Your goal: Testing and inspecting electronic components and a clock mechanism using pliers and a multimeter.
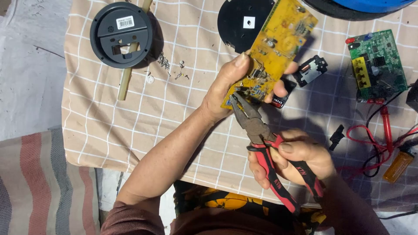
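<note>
My left hand (230, 85) grips a yellow circuit board (278, 39) by its lower end, thumb on top and fingertips showing at its right edge. My right hand (296, 159) holds rusty pliers (250, 119) by their red and black handles. The plier jaws point up and left and touch the bottom corner of the board, close to my left palm. Both hands hover over a beige checked cloth (130, 122).
A dark round plastic cover (121, 35) lies over a wooden stick (126, 80) at upper left, with metal scraps (167, 65) beside it. A black disc (239, 21), a small black part (310, 69), a green circuit board (378, 65), red and black wires (379, 143) and an orange lighter (398, 165) lie to the right.
</note>
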